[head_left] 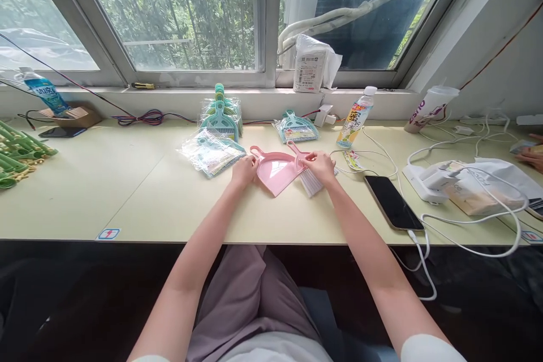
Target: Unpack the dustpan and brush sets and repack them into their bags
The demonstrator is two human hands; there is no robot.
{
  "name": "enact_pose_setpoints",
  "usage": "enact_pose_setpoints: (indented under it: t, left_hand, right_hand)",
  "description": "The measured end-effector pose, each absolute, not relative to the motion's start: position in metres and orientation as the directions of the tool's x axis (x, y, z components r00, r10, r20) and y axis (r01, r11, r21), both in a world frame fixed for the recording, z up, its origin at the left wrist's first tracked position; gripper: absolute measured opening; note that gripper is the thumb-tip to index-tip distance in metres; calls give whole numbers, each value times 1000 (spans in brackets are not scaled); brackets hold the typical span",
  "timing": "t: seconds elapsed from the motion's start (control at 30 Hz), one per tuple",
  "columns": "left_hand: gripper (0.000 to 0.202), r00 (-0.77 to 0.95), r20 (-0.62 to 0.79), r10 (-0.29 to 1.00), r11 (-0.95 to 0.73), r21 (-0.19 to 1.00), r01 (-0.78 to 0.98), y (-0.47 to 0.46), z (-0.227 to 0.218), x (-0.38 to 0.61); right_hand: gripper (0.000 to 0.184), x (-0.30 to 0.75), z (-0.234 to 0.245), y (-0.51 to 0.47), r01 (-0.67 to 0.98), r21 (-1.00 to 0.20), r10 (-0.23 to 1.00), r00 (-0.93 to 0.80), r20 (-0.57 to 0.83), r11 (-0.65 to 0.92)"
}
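Note:
A small pink dustpan (275,171) lies on the pale yellow table (139,198) in front of me. My left hand (244,170) is closed on its left edge near the handle. My right hand (319,165) grips a pink hand brush (306,172) with white bristles, lying against the dustpan's right side. Just left of my left hand lies a pile of clear plastic bags (211,153). Behind them stand packed teal dustpan sets (221,116), and one more teal set (296,127) lies beyond the pink dustpan.
A black phone (393,202) on a white cable lies to the right, near a white charger and bag (475,184). A drink bottle (354,117) and cup (429,108) stand at the back. Green items (17,153) are heaped at far left. Another person's hand (532,155) shows at the right edge.

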State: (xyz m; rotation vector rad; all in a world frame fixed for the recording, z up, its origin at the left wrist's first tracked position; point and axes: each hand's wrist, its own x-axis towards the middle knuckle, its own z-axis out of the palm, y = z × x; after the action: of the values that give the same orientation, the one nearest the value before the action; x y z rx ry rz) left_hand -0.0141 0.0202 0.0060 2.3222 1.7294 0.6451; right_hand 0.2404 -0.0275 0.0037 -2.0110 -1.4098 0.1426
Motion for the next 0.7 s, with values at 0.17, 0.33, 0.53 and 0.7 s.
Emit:
enact_pose_setpoints:
  t: [0.17,0.33,0.53,0.7]
  left_hand:
    - [31,556,250,793,-609,346,713,-1,7,3]
    - [31,629,332,703,-711,313,629,-3,0,9]
    - [20,646,559,520,-778,-1,628,12,5,-9]
    - [15,778,477,409,-805,-214,554,15,4,-13]
  right_hand:
    - [22,204,2,-36,864,-504,924,206,322,-17]
    - [20,190,0,-40,902,-425,930,96,355,70]
    - [20,194,0,-37,882,-460,938,65,340,105]
    - [20,196,-5,-32,873,-466,935,33,354,146]
